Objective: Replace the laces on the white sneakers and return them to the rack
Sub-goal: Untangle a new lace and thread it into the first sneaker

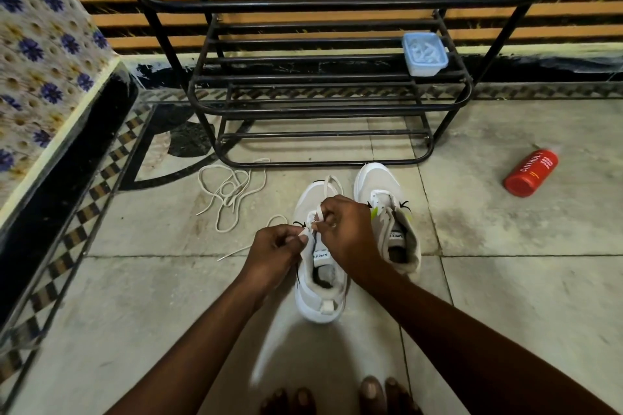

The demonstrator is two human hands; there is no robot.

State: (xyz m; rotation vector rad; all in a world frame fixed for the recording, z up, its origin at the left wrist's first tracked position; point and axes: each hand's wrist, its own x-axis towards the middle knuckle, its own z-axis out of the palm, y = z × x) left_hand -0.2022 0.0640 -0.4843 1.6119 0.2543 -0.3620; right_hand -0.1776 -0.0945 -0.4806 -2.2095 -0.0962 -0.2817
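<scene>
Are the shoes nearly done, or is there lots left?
Not very far. Done: one loose lace lies on the floor, out of any shoe. In hand: the left hand and right hand pinch a lace at the near sneaker. Left: finishing that shoe, lacing the other sneaker, whose tongue stands open, then lifting both onto the rack; they stand on the floor before it.
</scene>
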